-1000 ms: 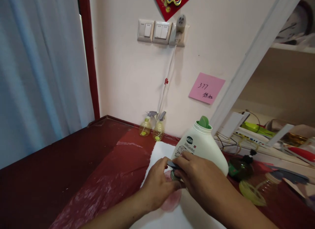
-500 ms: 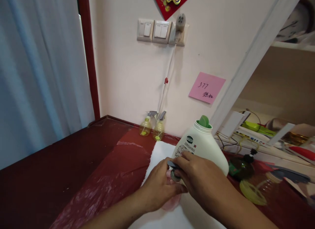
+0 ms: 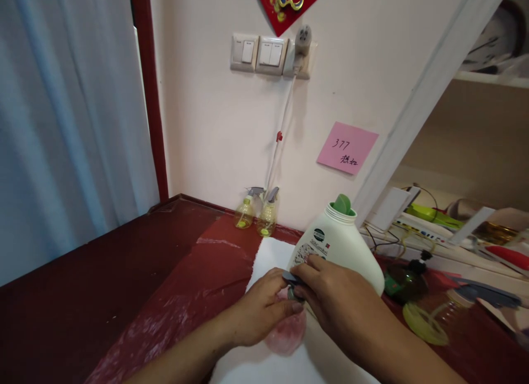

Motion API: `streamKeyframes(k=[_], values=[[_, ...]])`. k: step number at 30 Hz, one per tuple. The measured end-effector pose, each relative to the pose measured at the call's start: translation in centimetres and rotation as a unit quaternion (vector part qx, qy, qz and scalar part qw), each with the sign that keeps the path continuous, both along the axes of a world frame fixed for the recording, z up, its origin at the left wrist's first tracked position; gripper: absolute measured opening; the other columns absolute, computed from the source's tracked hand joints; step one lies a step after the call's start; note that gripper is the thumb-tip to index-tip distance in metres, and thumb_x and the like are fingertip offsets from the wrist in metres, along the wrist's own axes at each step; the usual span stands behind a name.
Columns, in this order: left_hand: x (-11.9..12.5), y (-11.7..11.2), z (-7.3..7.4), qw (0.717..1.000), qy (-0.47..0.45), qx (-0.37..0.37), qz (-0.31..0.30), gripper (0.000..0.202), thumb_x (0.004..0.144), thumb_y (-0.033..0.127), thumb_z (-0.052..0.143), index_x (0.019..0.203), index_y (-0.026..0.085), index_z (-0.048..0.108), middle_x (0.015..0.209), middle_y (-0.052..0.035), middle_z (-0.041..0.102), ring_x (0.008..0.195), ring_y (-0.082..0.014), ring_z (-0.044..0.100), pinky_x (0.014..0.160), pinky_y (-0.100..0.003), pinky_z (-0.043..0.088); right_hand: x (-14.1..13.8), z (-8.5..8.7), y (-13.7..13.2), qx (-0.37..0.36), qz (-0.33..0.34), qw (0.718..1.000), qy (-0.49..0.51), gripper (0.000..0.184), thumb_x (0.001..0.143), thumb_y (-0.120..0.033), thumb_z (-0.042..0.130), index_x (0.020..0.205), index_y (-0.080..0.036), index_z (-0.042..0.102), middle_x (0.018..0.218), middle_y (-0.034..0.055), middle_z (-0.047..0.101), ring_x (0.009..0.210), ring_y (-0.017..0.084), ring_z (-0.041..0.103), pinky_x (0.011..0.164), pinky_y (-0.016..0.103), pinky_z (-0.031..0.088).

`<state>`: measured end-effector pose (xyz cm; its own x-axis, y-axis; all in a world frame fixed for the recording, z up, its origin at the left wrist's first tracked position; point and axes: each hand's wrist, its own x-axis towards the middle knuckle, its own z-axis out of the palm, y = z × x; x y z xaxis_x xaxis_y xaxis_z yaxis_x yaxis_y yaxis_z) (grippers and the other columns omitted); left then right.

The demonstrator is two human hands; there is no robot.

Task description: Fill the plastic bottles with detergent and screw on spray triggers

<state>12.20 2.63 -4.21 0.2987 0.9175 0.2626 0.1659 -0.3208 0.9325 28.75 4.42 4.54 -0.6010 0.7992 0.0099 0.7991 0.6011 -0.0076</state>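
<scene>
My left hand point(image 3: 261, 309) is wrapped round a small clear pinkish spray bottle point(image 3: 286, 333) that stands on a white sheet point(image 3: 273, 364). My right hand point(image 3: 333, 296) is closed on the bottle's grey spray head point(image 3: 290, 277) at the top. Both hands meet just in front of a large white jug point(image 3: 343, 249) with a green spout. Most of the small bottle's neck is hidden by my fingers.
Two small yellowish spray bottles point(image 3: 256, 214) stand against the wall at the back. To the right lie a dark green bottle point(image 3: 403, 285), a clear bottle with a yellow base point(image 3: 430, 318) and a grey trigger, plus cluttered shelves. Red plastic film point(image 3: 194, 285) covers the dark red table.
Both hands stayed on the small bottle. The left hand shifted slightly, so more of the pink bottle body shows below it.
</scene>
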Motion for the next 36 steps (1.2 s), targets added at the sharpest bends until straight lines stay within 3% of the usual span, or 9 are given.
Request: streamKeyframes(k=[3,5,9,15,18,21,25,29,36], values=[[0.8,-0.2,-0.3,0.999,-0.033,-0.026,0.033,0.033,0.081,0.029,0.076,0.111,0.02,0.066,0.113,-0.0059,0.067,0.107,-0.0263,0.059,0.093,-0.038,0.046,0.0,0.0,-0.1,-0.006,0.001,1.0,0.003,0.024,0.097,-0.015,0.055,0.112,-0.026,0.07,0.101,0.0045,0.068,0.089,0.027,0.072,0.068,0.034,0.042],[1.6,-0.2,-0.6,0.994,-0.057,-0.043,0.086,0.041,0.07,0.024,0.084,0.106,0.021,0.063,0.109,-0.0038,0.068,0.102,-0.0253,0.06,0.088,-0.035,0.047,0.1,0.0,0.0,-0.003,0.005,1.0,0.007,0.028,0.098,-0.015,0.054,0.117,-0.028,0.069,0.101,0.0042,0.068,0.09,0.027,0.071,0.068,0.034,0.043],[2.2,0.1,-0.8,0.985,-0.048,-0.044,0.157,0.034,0.066,0.019,0.084,0.091,0.02,0.062,0.096,-0.0016,0.068,0.092,-0.024,0.06,0.08,-0.033,0.046,0.1,-0.2,0.1,-0.004,-0.001,1.0,-0.002,0.028,0.097,-0.016,0.054,0.117,-0.028,0.069,0.101,0.0042,0.067,0.091,0.028,0.071,0.069,0.036,0.044],[0.2,0.3,-0.3,1.0,-0.016,-0.002,0.025,0.025,0.087,0.029,0.067,0.11,0.018,0.068,0.109,-0.0066,0.064,0.107,-0.0259,0.058,0.095,-0.038,0.044,0.0,-0.1,0.2,-0.02,-0.005,1.0,-0.003,0.021,0.099,-0.018,0.054,0.11,-0.025,0.07,0.101,0.0052,0.065,0.09,0.028,0.071,0.071,0.037,0.045],[-0.2,0.1,0.1,1.0,-0.002,-0.005,-0.015,0.025,0.091,0.033,0.062,0.109,0.019,0.07,0.113,-0.0077,0.064,0.11,-0.0268,0.058,0.099,-0.04,0.042,0.1,-0.1,0.1,-0.026,-0.006,1.0,0.003,0.02,0.099,-0.018,0.054,0.109,-0.025,0.07,0.103,0.0053,0.065,0.092,0.027,0.071,0.073,0.037,0.046],[0.4,-0.1,0.2,1.0,-0.019,-0.022,0.005,0.029,0.085,0.032,0.069,0.111,0.019,0.068,0.115,-0.0075,0.064,0.109,-0.0272,0.058,0.096,-0.04,0.043,0.2,-0.3,0.1,-0.014,0.0,1.0,0.015,0.023,0.097,-0.016,0.055,0.111,-0.027,0.07,0.102,0.005,0.066,0.092,0.028,0.071,0.072,0.037,0.046],[1.8,-0.1,-0.3,0.993,-0.052,-0.048,0.094,0.05,0.066,0.028,0.089,0.107,0.021,0.062,0.107,-0.0034,0.069,0.099,-0.0253,0.061,0.085,-0.035,0.045,0.3,-0.4,0.1,0.0,0.009,1.0,0.015,0.029,0.097,-0.016,0.054,0.119,-0.029,0.068,0.1,0.0046,0.067,0.09,0.028,0.072,0.069,0.036,0.045],[1.9,0.2,-0.8,0.987,-0.039,-0.047,0.149,0.036,0.065,0.025,0.088,0.091,0.02,0.063,0.095,-0.0019,0.069,0.091,-0.0241,0.06,0.078,-0.033,0.044,0.2,-0.2,0.0,-0.007,-0.001,1.0,0.005,0.024,0.097,-0.017,0.055,0.114,-0.027,0.07,0.102,0.005,0.067,0.09,0.028,0.071,0.07,0.036,0.045],[0.0,0.1,0.1,1.0,0.009,0.018,-0.006,0.021,0.091,0.031,0.064,0.107,0.02,0.072,0.109,-0.0054,0.065,0.106,-0.0248,0.059,0.096,-0.037,0.042,0.5,0.0,0.0,-0.027,-0.011,1.0,0.007,0.021,0.098,-0.017,0.057,0.112,-0.026,0.069,0.103,0.0052,0.066,0.093,0.028,0.071,0.074,0.038,0.048]])
